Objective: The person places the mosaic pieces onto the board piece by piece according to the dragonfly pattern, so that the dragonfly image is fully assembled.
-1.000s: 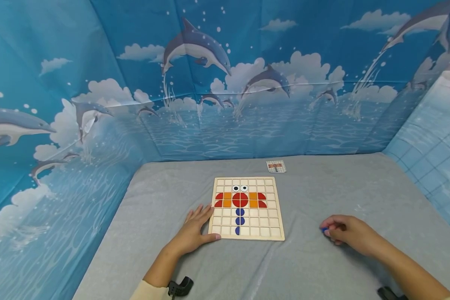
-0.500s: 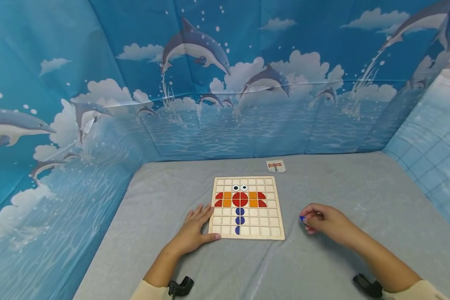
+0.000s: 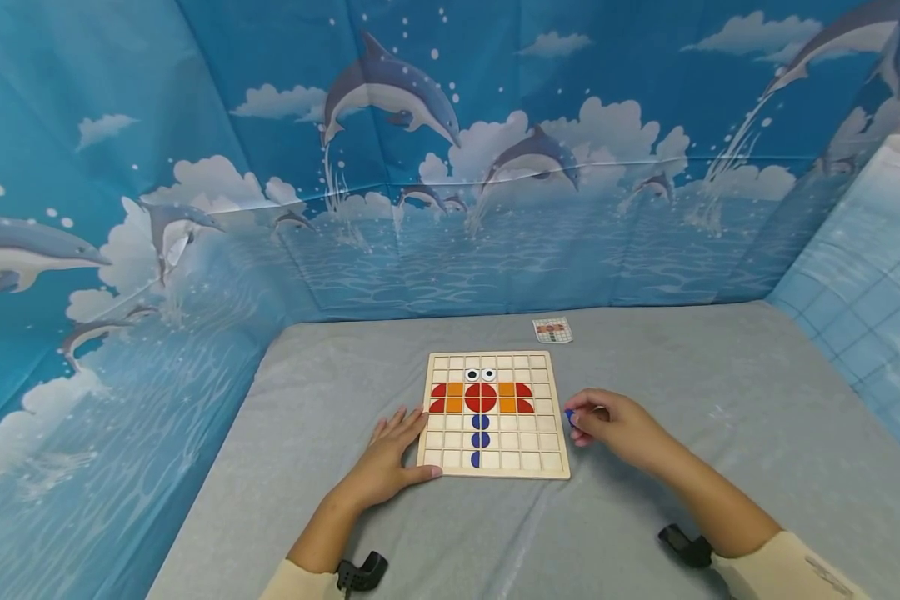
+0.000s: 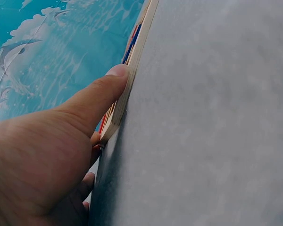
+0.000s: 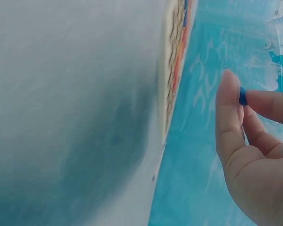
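A wooden grid board (image 3: 525, 454) lies on the grey cloth in the head view. Set into its cells are two eye pieces, red and orange pieces, and a column of blue semicircle pieces (image 3: 480, 439); the lowest cell pair shows a blue half on its left side only. My left hand (image 3: 381, 468) rests at the board's left side, fingers spread along the edge and thumb (image 4: 118, 70) on the front edge near the corner. Just off the board's right edge, my right hand (image 3: 607, 423) pinches a small blue piece (image 5: 243, 96) between thumb and fingertip; its full shape is hidden.
Behind the board's right corner lies a small pattern card (image 3: 552, 330) with a similar figure. Grey cloth (image 3: 720, 375) covers the table. A blue dolphin-print curtain (image 3: 450, 250) stands along the back and sides.
My right hand has moved left and slightly away from me toward the board, carrying the blue piece. The left hand and the board have stayed in place.
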Motion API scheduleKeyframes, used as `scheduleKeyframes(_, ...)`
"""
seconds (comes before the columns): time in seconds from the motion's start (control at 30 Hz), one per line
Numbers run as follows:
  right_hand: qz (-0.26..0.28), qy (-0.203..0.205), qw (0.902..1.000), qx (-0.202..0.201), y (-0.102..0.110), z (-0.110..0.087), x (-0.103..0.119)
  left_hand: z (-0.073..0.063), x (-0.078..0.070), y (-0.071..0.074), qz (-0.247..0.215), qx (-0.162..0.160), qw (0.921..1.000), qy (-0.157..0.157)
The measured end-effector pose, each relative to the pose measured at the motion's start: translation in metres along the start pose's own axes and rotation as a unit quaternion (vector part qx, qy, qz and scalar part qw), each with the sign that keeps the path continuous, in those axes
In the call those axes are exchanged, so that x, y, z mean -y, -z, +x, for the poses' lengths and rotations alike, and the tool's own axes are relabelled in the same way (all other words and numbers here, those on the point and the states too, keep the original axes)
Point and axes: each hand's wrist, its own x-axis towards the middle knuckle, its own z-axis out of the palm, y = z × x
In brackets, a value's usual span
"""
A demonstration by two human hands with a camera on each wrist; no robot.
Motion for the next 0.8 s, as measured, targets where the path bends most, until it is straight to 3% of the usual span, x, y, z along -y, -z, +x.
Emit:
scheduleKeyframes(0.23, -0.012, 0.003, 0.9999, 0.004, -0.016, 0.013, 0.014, 0.000, -0.001, 0.000, 0.001, 0.000, 1.0000, 0.003)
scheduleKeyframes(0.8, -0.075, 0.085, 0.9919, 0.056, -0.065, 0.037, 0.019, 0.002, -0.001, 0.000, 0.005, -0.001, 1.0000, 0.002)
